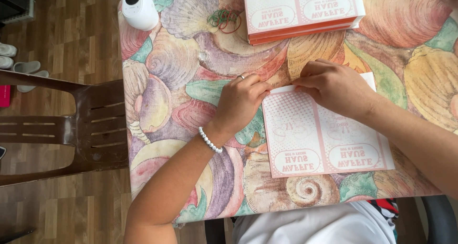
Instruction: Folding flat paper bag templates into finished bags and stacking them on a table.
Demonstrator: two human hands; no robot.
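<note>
Head view: a flat pink-and-white printed carton blank [329, 134] lies on the desk [181, 82], near its front edge, on a shell-patterned cloth. The left hand [241, 101] rests at the blank's upper left corner, its grip narrow, fingertips pinching the top flap; a ring shows on one finger and a white bead bracelet [210, 140] circles the wrist. The right hand [331, 84] presses on the same top edge just beside the left, fingers curled down onto the flap. A stack of identical flat blanks [303, 10] sits at the far edge, well apart. Coloured rubber bands [224, 20] lie beside that stack. A white cylindrical device [139, 8] stands at the far left corner. A brown plastic chair [62, 127] stands left of the desk.
</note>
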